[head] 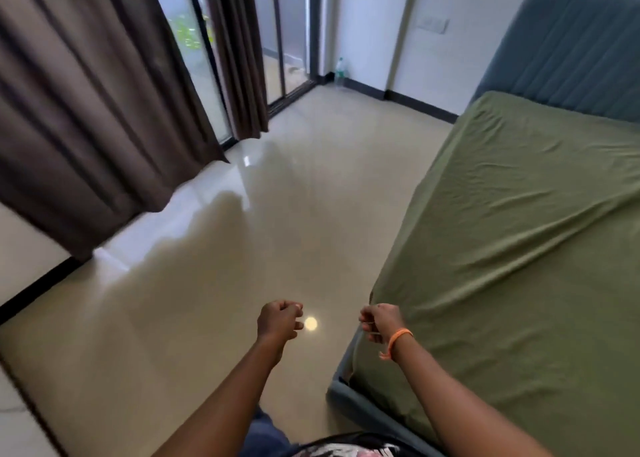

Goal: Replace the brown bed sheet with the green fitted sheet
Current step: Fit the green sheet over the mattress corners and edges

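1 green fitted sheet (pixel 512 234) covers the bed at the right of the frame, its long axis running from lower right up toward the blue headboard (pixel 568 47). 2 hands show: the right hand (pixel 381 321) pinches the sheet's near corner edge; the left hand (pixel 278 319), clenched and holding nothing, hovers over the floor (pixel 207 283).

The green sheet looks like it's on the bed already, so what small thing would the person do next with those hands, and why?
Probably tug the green fitted sheet down at the near edge, where the right hand hovers. Diagonal wrinkles run across it, and the side hangs loose above the blue bed frame. The left hand is curled, holding nothing.
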{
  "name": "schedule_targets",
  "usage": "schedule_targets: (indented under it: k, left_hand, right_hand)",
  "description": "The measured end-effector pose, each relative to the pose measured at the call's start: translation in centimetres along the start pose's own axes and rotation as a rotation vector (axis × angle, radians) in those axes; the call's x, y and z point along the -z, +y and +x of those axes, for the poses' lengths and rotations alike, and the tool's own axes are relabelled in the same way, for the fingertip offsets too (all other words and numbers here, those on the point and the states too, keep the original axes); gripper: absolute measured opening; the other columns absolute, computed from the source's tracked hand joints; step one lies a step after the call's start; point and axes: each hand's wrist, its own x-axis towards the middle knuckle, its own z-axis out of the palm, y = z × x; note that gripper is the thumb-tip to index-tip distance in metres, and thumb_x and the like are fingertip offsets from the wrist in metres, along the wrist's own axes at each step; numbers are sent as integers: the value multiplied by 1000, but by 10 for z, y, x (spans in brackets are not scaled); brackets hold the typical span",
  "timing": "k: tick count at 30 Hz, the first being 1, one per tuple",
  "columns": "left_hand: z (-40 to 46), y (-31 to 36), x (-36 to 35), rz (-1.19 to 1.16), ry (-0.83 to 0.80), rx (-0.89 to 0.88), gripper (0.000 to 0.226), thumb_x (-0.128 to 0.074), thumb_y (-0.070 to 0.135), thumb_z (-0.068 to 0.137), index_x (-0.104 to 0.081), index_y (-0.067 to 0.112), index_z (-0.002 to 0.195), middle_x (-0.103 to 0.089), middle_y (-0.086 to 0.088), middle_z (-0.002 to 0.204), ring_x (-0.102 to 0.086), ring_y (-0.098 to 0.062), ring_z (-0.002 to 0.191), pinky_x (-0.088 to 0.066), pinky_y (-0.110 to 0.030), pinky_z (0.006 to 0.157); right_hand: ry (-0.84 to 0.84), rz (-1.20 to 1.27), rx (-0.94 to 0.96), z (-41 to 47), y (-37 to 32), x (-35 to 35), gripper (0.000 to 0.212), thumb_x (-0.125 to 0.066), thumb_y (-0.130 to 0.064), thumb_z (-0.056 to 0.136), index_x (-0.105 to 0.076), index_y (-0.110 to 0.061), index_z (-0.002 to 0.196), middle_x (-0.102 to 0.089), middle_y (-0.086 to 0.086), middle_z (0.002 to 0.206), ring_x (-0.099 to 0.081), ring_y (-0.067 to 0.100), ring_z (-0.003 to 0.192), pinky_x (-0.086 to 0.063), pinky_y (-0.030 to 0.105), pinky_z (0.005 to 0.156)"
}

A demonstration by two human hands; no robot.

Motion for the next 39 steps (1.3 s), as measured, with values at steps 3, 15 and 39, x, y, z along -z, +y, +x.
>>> schedule_targets:
  k: [3,15,39]
  left_hand:
    - [48,32,30,58,-90,-33,11,-61,12,91,-69,8,85,-70,-6,84,-65,-18,61,-46,-28,58]
    - [179,154,44,358,-442,-148,17,-54,6,90,-71,9,87,-71,-5,88,-64,-18,65,-46,-27,56]
    - [404,425,-126,754,-748,-405,18,-54,4,88,-70,9,83,-71,-2,85,-64,-15,63,-45,-21,53]
  right_hand:
    - [120,152,-36,15,-21,-31,18,-54,-8,92,-58,-12,75,-57,5,63,-49,13,44,-34,20,52]
    - [501,514,-135,30,-64,-96,21,-57,-15,96,-60,-11,76,-61,4,66,-54,7,39,-39,18,42]
    - [695,850,-173,238,-268,-69,18,-60,-13,94,-60,-12,76,-60,3,65,-56,10,45,-41,19,44]
